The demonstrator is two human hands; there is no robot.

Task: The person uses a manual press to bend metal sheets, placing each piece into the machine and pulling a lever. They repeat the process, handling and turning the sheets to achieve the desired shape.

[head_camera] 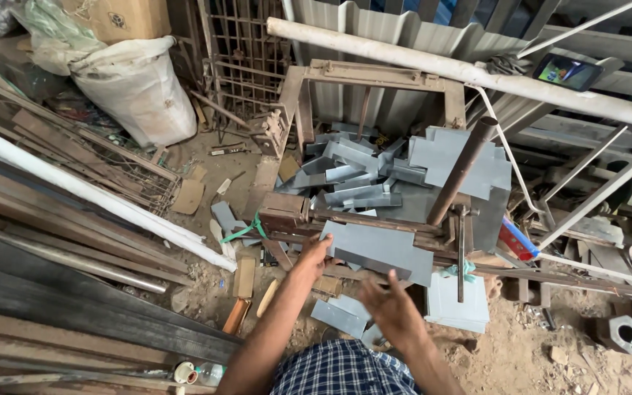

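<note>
While left hand (314,252) grips grey metal sheet (378,249), right hand (393,307) spread, empty.

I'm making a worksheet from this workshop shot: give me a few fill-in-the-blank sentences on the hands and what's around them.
1. The left hand touches a flat ____ metal sheet lying on the rusty press.
2. The right hand is ____, holding nothing.
3. Behind the press lies a pile of bent ____ pieces.

Missing words: grey; open; metal

Two hands (312,256), one white sack (137,84), one cardboard box (118,16), and perhaps two dozen grey sheet-metal pieces (352,175).
</note>
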